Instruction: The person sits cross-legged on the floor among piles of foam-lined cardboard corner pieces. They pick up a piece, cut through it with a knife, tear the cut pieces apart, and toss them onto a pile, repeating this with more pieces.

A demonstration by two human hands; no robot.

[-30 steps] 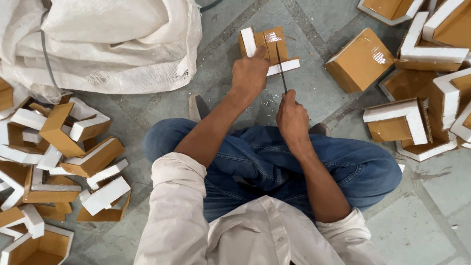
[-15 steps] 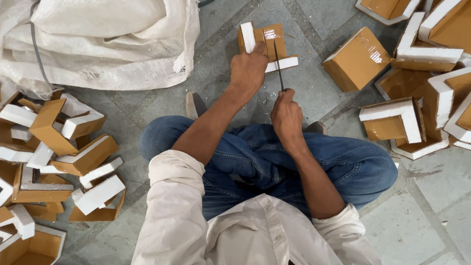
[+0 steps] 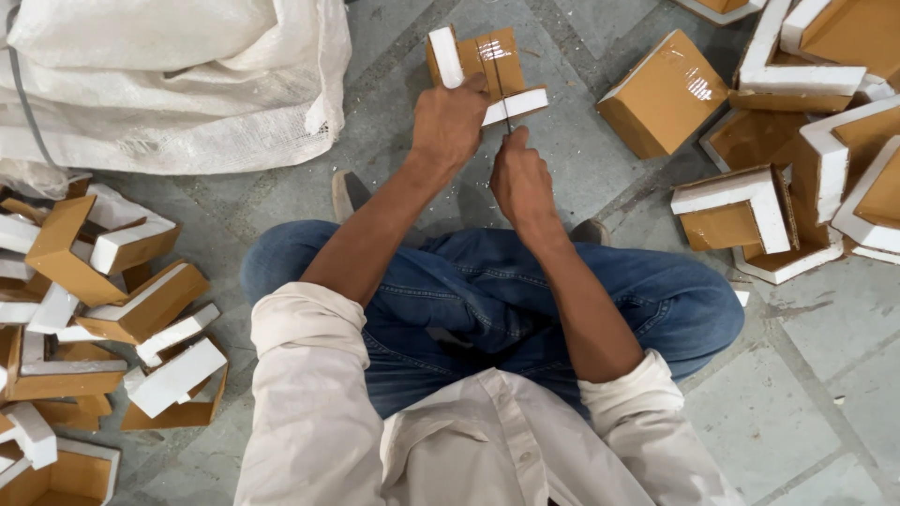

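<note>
Right hand [image 3: 521,178] gripping blade [image 3: 503,98], now nearer cardboard corner piece [image 3: 487,70], left hand [image 3: 452,120] still clamped on it

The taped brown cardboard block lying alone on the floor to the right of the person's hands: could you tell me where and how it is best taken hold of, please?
Grip the brown cardboard block across its two long side faces, coming down from above. It lies flat on the floor, tilted diagonally, with bare floor on its left and near sides. Its glossy taped top probably gives poorer hold than the plain sides. The foam-edged pieces crowd its right.
</note>
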